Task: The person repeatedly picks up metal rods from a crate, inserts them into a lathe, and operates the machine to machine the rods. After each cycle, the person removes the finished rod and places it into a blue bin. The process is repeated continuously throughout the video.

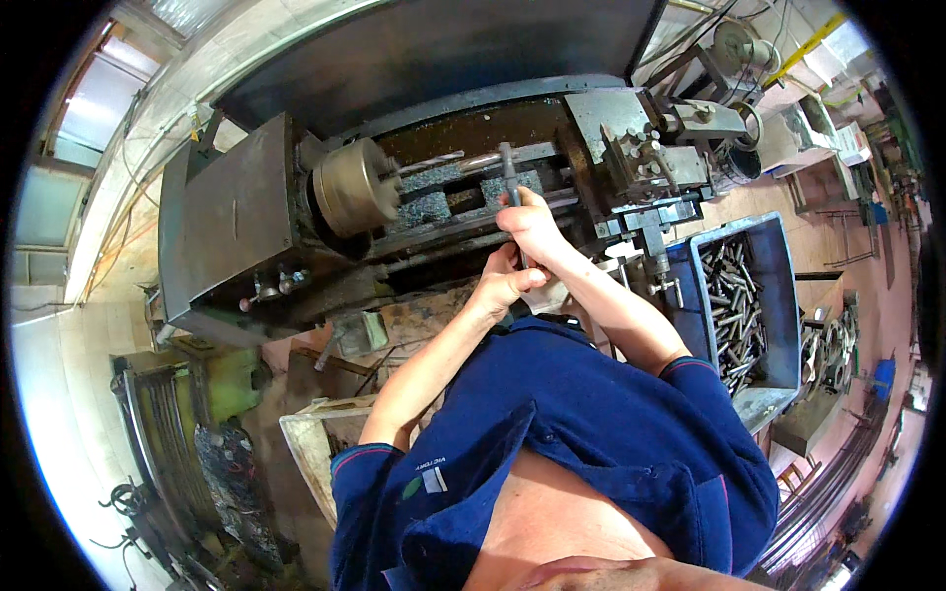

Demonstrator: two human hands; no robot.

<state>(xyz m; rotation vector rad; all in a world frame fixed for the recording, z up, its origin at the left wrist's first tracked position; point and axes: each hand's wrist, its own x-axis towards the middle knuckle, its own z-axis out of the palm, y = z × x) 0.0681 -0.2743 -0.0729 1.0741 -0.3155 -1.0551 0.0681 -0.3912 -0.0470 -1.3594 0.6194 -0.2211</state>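
Note:
My right hand (533, 225) is closed around a long dark metal piece (508, 167), whose narrow upper end points away from me over the lathe bed. Just below it, my left hand (506, 284) is closed on the lower end of the same piece. Its exact kind I cannot make out. Both hands are in front of a metal lathe, near its front edge. To their left is the round lathe chuck (357, 187), with a thin bright rod (434, 161) near its face. Metal chips (424, 207) cover the bed below the chuck.
The lathe headstock (229, 212) fills the left side, with small levers in front. The tool post (642, 158) and tailstock (705, 120) are on the right. A blue bin (697, 305) full of metal pins (734, 305) stands by my right arm. A wooden crate (307, 448) lies at lower left.

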